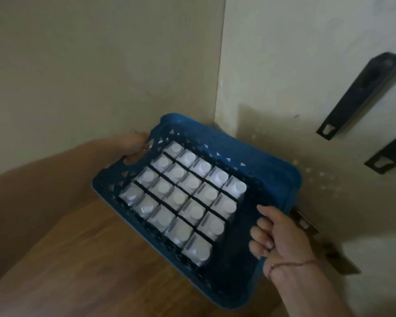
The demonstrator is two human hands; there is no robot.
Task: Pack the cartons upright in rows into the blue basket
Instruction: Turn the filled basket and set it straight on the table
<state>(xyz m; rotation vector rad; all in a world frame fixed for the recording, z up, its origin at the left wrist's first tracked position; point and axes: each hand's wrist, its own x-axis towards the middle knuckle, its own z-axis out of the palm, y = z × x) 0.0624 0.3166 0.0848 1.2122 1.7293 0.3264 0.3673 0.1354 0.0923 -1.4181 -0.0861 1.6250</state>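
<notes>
The blue basket (270, 170) with a lattice wall is tilted in the corner of the room, above a wooden surface. Inside it stand several cartons (183, 195) with white round caps, upright in tight rows; a strip on the basket's right side holds none. My left hand (135, 145) grips the handle on the basket's far left rim. My right hand (277, 239) grips the handle on the near right rim, fingers curled through it. A thin thread bracelet is on that wrist.
A wooden table top (82, 259) lies below the basket. Beige walls meet in a corner just behind it. Two black brackets (361, 94) are fixed to the right wall, and a metal bracket (311, 227) sticks out behind my right hand.
</notes>
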